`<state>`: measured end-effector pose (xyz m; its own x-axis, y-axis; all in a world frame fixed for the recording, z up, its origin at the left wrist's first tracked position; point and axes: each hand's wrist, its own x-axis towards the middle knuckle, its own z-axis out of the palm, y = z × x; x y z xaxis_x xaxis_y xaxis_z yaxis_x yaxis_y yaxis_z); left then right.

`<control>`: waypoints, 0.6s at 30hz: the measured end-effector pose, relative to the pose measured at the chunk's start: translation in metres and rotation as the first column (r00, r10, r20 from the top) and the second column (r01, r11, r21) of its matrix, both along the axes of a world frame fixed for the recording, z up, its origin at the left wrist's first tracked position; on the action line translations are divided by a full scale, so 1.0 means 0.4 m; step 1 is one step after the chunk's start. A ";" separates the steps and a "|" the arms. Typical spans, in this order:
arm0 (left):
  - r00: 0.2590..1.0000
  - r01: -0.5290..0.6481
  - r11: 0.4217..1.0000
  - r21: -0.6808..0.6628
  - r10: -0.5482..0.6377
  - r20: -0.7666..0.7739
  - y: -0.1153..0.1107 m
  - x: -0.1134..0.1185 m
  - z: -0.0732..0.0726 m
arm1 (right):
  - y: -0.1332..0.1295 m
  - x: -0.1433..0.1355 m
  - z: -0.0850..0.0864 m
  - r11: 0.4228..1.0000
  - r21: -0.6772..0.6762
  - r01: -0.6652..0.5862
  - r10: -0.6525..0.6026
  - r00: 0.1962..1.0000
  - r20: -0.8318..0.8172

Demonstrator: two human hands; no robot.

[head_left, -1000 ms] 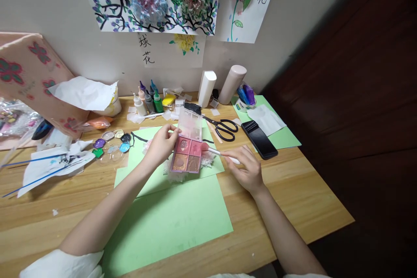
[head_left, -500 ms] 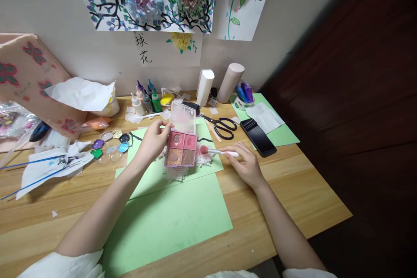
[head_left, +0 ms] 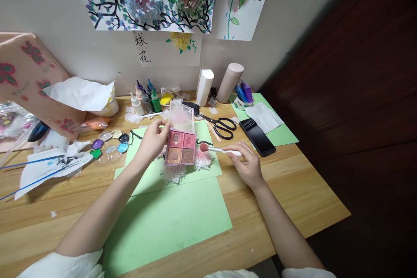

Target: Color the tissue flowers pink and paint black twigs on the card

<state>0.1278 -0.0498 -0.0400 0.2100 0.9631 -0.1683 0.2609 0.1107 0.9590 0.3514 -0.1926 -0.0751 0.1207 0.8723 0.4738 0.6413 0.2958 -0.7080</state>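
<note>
An open makeup palette (head_left: 180, 147), held over a green sheet (head_left: 146, 184), hides parts of the pale tufts (head_left: 203, 161) below. The left hand (head_left: 155, 138) pinches its left edge, fingertips hard to make out. The fingers of the right hand (head_left: 246, 165) grip a brush (head_left: 216, 150), covering part of its handle; it runs side to side, pink bristles toward the palette, whose lid (head_left: 181, 117) points wallward.

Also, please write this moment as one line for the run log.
left hand: holds palette, lid open | right hand: holds brush, bristles apart from palette | paper: fluffy flowers
</note>
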 end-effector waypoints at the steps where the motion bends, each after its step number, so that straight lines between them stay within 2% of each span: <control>1: 1.000 0.003 1.000 -0.005 -0.003 0.004 -0.004 0.005 -0.004 | -0.002 -0.004 -0.001 0.999 0.034 0.011 -0.011 1.000 -0.011; 5: 0.999 0.026 0.999 -0.023 -0.025 0.037 -0.025 0.028 -0.022 | -0.011 -0.035 -0.002 0.993 0.108 -0.052 0.049 0.998 0.030; 12: 0.993 0.042 0.999 -0.010 -0.041 0.112 -0.041 0.050 -0.044 | -0.013 -0.072 0.001 0.967 0.120 -0.226 0.200 0.960 0.196; 15: 0.990 0.025 0.999 0.027 -0.028 0.139 -0.034 0.052 -0.043 | -0.009 -0.064 0.001 0.969 0.105 -0.223 0.191 0.949 0.251; 18: 0.988 0.029 0.998 0.047 -0.036 0.151 -0.027 0.056 -0.043 | -0.008 -0.054 0.004 0.972 0.140 -0.187 0.150 0.960 0.238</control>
<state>0.1503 -0.0606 -0.0571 0.2608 0.9613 -0.0890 0.1144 0.0608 0.9916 0.3297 -0.1958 -0.0735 -0.1468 0.7815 0.6063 0.7091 0.5105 -0.4863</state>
